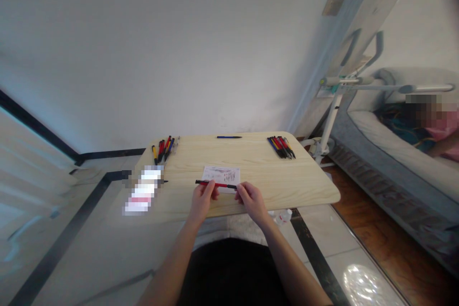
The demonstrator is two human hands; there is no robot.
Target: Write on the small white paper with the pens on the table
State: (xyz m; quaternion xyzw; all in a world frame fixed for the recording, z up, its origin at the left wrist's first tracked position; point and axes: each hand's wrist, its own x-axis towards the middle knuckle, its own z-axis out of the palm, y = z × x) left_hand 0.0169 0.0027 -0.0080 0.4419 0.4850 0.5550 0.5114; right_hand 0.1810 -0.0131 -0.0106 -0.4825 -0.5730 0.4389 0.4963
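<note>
A red pen (221, 185) with black ends lies level between my two hands, just above the near side of the table. My left hand (205, 195) pinches it around the left part of its barrel. At the other end, my right hand (250, 196) grips the black tip between thumb and fingers. Behind the pen a printed paper (222, 173) rests on the wood-grain table (190, 158), partly covered by the hands and pen. By the table's far edge lies a single blue pen (228, 137).
A group of mixed-colour pens (165, 149) lies at the table's left; another group (280, 147) lies at right. A pixelated bright object (145, 191) covers the left front. A plastic bottle (283, 216) stands below the table. At right are white exercise equipment (335, 110), a sofa (366, 138) and a person.
</note>
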